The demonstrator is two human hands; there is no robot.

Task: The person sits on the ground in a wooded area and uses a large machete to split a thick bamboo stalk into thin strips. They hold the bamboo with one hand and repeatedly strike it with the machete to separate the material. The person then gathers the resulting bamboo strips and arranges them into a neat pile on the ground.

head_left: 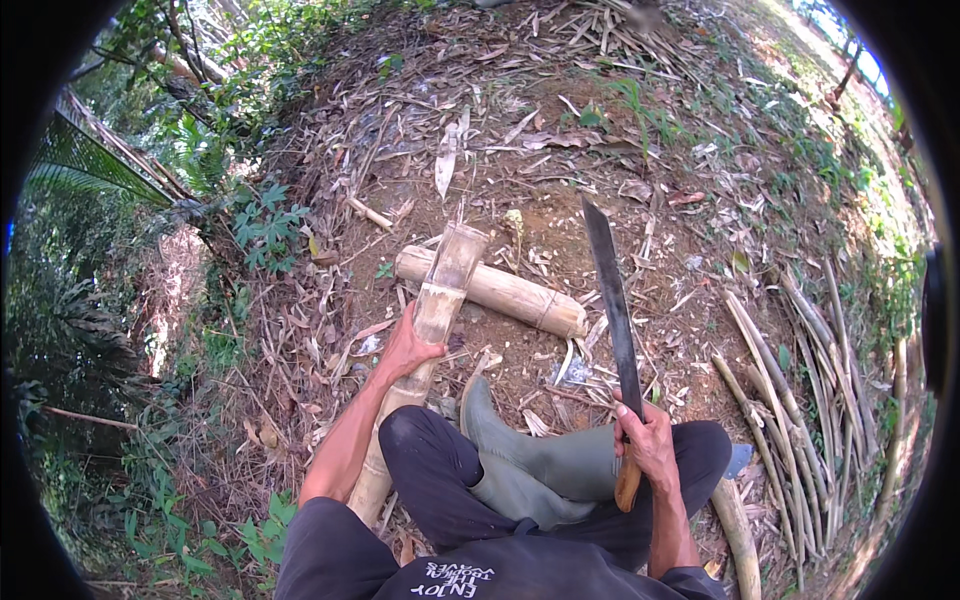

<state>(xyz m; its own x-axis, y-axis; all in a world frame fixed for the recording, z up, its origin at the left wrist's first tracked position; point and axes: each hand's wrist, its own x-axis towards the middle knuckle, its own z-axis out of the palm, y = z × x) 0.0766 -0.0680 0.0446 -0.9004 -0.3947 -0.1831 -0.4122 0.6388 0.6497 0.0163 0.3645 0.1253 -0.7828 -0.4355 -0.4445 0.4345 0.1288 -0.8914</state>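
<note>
My left hand is wrapped round a thick bamboo pole that slants from beside my left leg up and away to the right. The pole's far end rests across a short, thick log lying on the ground. In my right hand is a machete, closed round where its brown wooden handle meets the blade. Its long dark blade points up and away, to the right of the log and apart from the bamboo.
Green rubber boots are crossed in front of me. Several thin sticks lie in a bundle at the right, near a curved pole. Dry leaves and chips cover the soil; leafy plants grow at the left. More split strips lie far off.
</note>
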